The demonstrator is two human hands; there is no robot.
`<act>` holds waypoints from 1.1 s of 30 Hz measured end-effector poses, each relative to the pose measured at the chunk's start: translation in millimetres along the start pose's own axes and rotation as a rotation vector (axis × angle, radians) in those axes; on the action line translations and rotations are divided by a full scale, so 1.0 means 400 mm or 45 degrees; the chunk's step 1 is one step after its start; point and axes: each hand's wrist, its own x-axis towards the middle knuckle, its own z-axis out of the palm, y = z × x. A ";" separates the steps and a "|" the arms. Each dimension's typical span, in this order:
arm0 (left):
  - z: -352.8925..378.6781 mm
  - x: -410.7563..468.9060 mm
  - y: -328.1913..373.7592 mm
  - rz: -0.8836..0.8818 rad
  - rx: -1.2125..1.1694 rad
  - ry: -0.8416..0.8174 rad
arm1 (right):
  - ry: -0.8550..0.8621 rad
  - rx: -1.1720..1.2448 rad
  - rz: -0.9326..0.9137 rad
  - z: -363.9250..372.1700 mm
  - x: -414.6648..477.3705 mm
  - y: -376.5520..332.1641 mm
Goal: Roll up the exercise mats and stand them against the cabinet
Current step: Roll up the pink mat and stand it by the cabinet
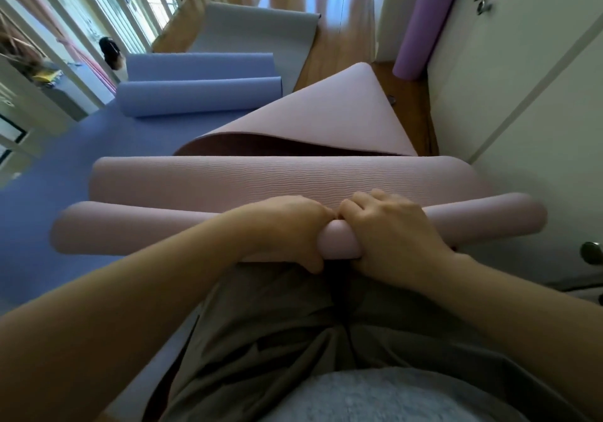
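A pale pink exercise mat point(261, 183) lies across the floor in front of my knees, its near end wound into a thin roll and its far end curled up in a flap. My left hand point(280, 226) and my right hand point(388, 229) sit side by side at the middle of that roll, both closed around it. A blue mat point(199, 98), curled at its far end, lies to the left. Beyond it a grey mat point(254, 33) is spread flat. A purple rolled mat point(424, 20) stands upright against the white cabinet point(522, 111) on the right.
White railings and a window point(107, 13) run along the left side. Wooden floor point(346, 40) shows between the mats and the cabinet. A round dark knob point(592, 252) sticks out low on the right. My grey trousers fill the bottom of the view.
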 end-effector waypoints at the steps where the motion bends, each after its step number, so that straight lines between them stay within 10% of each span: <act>1: -0.001 -0.005 0.001 -0.026 -0.003 0.038 | -0.125 0.049 0.027 -0.013 0.012 0.003; 7: 0.062 -0.020 0.027 -0.093 0.286 0.583 | -0.717 0.289 0.117 -0.070 0.089 0.042; 14: -0.011 0.030 -0.016 -0.038 0.128 0.058 | 0.252 -0.062 0.073 0.032 -0.004 0.001; 17: -0.024 0.029 -0.019 -0.131 0.116 0.082 | 0.035 -0.017 0.108 0.002 0.037 0.011; 21: 0.075 -0.005 0.029 -0.153 0.452 0.750 | -0.262 0.084 0.113 -0.029 0.069 0.039; 33: -0.026 -0.105 0.086 -0.064 0.323 0.643 | -0.559 0.154 0.019 -0.186 0.026 0.012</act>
